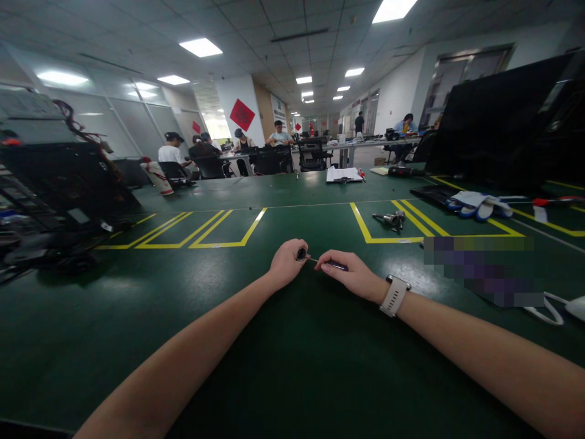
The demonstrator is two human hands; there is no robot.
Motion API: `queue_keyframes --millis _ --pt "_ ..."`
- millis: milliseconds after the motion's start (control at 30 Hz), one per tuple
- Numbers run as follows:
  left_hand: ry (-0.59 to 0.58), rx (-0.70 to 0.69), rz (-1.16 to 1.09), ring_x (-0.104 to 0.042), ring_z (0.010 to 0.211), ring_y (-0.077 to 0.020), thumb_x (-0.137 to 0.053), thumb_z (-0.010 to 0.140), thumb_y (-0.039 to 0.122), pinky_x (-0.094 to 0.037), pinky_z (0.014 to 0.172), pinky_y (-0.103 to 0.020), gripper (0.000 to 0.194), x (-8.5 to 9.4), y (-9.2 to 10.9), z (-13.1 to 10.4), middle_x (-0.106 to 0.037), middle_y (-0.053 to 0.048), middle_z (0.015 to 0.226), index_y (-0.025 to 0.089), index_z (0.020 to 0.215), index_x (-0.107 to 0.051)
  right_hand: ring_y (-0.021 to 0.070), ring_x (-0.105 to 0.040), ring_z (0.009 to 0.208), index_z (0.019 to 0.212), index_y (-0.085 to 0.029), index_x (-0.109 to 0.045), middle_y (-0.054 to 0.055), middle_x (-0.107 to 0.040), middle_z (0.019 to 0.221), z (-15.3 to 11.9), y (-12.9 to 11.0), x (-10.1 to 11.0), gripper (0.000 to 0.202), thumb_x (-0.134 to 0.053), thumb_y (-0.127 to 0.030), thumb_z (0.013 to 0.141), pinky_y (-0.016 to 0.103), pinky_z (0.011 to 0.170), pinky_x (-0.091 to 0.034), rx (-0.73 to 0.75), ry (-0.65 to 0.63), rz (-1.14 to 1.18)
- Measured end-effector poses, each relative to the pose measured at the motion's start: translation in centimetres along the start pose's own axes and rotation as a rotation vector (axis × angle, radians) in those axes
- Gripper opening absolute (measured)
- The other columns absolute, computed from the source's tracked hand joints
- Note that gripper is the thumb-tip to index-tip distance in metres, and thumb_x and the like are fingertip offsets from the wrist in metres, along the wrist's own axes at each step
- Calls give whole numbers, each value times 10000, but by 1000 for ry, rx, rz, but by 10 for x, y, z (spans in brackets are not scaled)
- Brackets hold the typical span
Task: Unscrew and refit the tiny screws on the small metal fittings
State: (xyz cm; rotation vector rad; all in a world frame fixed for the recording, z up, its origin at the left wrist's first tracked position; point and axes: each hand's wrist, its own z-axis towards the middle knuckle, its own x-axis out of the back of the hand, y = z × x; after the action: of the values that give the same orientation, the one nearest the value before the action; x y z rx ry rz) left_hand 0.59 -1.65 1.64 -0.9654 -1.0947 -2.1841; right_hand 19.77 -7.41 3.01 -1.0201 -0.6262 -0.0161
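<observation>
The left hand (287, 263) curls around a tube (300, 253), holding it just above the table (292, 341) with its round, dark mouth in view. Just to the right of the tube, the right hand (355, 277) pinches a screwdriver (337, 266) between thumb and fingers, the thin shaft pointing towards the tube; whether the tip touches it, I cannot tell. A watch (395, 296) is on the right wrist.

Beyond the tube and to its right, a metal part (389, 219) lies within yellow tape (363, 224). Farther right of the tube are white-and-blue gloves (478, 204). Beyond the tube, near the table's far edge, lies a clipboard (343, 175). Well to the tube's left stands a dark machine (59, 183). Far beyond the tube, people (278, 135) sit at desks.
</observation>
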Motion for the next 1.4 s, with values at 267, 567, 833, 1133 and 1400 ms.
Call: queue_keyframes --millis 267,567,833,1133,1400 --pt "-27 -37 -114 -481 629 -118 -593 737 241 -384 591 -244 118 3 -2 0 -507 28 674 164 692 -516 175 -573 817 930 -181 -616 56 -633 945 0 4 3 168 -467 -239 882 302 657 -476 -40 -24 127" --pt "-42 -33 -166 -455 588 -95 -617 718 252 -366 548 -215 147 -1 -5 1 -486 44 649 155 696 -509 167 -558 788 919 -187 -612 56 -631 956 2 7 0 166 -471 -267 879 291 630 -458 -61 1 195" --pt "-9 -11 -48 -453 627 -125 -586 726 174 -330 577 -250 92 -1 -2 1 -483 26 655 161 674 -512 183 -560 798 899 -190 -627 53 -638 925 1 4 0 143 -499 -238 857 320 656 -442 -86 0 193" --pt "-37 -50 -124 -461 630 -112 -597 738 212 -371 595 -239 107 2 -3 0 -495 29 677 156 700 -515 173 -573 784 911 -192 -617 56 -647 940 2 9 1 153 -489 -264 868 300 623 -455 -88 -26 269" --pt "-67 -53 -221 -451 600 -96 -609 717 220 -369 563 -222 125 5 0 -1 -483 37 669 150 699 -508 170 -573 778 921 -191 -618 61 -644 951 2 8 2 160 -488 -272 874 306 625 -454 -86 -21 313"
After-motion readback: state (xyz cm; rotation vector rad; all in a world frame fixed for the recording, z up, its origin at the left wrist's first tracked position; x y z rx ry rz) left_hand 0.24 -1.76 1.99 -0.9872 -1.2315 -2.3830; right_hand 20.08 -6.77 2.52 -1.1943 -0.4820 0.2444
